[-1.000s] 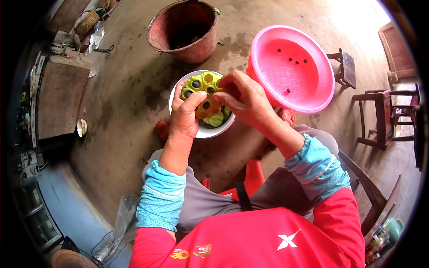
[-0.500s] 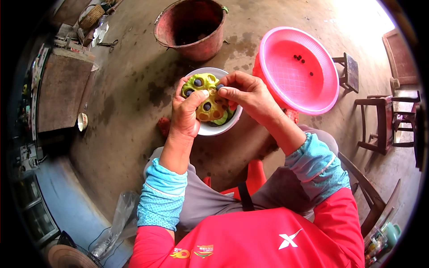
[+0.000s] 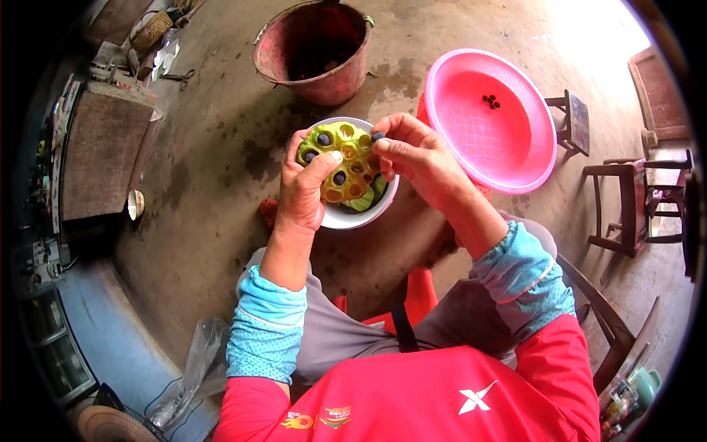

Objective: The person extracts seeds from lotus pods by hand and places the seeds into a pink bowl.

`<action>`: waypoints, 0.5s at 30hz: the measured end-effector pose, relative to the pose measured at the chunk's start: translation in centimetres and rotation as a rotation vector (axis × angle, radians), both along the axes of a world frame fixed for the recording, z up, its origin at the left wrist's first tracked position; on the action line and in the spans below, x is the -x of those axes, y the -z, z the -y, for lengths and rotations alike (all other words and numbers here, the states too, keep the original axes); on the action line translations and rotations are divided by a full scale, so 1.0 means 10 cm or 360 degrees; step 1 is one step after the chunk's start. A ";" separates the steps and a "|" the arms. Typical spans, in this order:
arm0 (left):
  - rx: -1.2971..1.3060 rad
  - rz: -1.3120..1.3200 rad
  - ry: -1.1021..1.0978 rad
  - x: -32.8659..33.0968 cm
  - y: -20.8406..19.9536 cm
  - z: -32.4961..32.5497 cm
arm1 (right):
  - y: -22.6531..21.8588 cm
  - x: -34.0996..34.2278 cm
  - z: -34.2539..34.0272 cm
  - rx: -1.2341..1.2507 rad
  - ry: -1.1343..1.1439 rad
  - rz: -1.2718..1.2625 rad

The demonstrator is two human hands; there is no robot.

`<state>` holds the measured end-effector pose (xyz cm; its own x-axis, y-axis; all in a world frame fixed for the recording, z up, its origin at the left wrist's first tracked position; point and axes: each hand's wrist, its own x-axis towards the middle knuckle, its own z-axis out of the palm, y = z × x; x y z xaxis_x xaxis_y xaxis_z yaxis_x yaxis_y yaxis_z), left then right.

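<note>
A green-yellow lotus seed pod (image 3: 346,156) faces up, held by my left hand (image 3: 302,180) with the thumb across its face. A few dark seeds sit in its holes; several other holes are hollow. Pinched between the thumb and forefinger of my right hand (image 3: 420,155) is a dark lotus seed (image 3: 378,136), just off the pod's right edge. Below the pod stands a white bowl (image 3: 346,221) with green pod pieces in it, partly hidden by my hands.
A pink basin (image 3: 479,147) at the right holds several dark seeds and rests on something red. Ahead stands a worn red bucket (image 3: 339,88). Small wooden stools (image 3: 574,121) and a chair (image 3: 626,206) are on the right; a wooden board (image 3: 107,155) is at the left.
My right hand has drawn the seed slightly rightward, away from the pod. In the pink basin, the loose seeds have come together in one cluster.
</note>
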<state>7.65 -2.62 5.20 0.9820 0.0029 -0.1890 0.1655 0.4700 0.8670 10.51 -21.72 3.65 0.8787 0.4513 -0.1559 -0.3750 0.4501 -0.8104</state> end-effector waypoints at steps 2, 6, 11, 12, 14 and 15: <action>-0.0154 -0.0050 -0.0039 0.00 -0.02 0.02 | -0.07 -0.06 0.07 -0.0115 -0.0009 -0.0157; -0.0472 0.0025 0.0003 0.01 0.06 0.07 | -0.14 -0.08 0.07 -0.0027 0.0002 -0.0149; -0.0635 0.0042 0.0083 0.02 0.06 0.10 | -0.07 0.03 -0.13 0.0642 0.0228 0.0572; -0.0716 0.0061 0.0094 0.03 0.06 0.10 | -0.08 0.06 -0.17 0.0793 0.0250 0.0695; -0.0842 0.0142 0.0080 0.05 0.07 0.10 | -0.15 0.11 -0.19 0.1072 0.0203 0.0840; -0.0843 0.0142 0.0080 0.05 0.08 0.08 | -0.12 0.12 -0.21 0.1071 0.0204 0.0840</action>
